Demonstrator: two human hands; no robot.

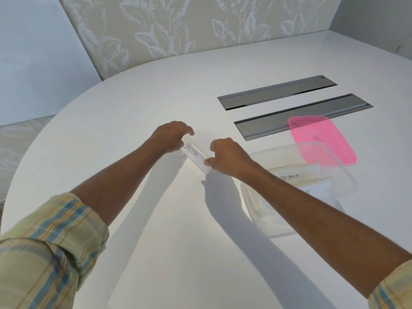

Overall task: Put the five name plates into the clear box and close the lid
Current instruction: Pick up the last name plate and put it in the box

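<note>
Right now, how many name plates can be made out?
2: ZEBRA plate held on the table by both hands; OSTRICH plate inside the clear box. More may lie hidden there.

white table (156,90) — rounded edge | 2 grey metal flaps (277,92) (303,115) — set flush | leaf-patterned wall (178,25)

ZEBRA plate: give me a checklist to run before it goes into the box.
1. Grip: left hand and right hand each hold one end of the ZEBRA plate: ok.
2. Clear box open: ok, no lid on it.
3. Pink lid out of the way: ok, it lies behind the box, partly over a metal slot cover.
4. Room in the box: cannot tell; the OSTRICH plate is inside, others are hard to count.
5. Path from plate to box: ok, only bare table between.
</note>
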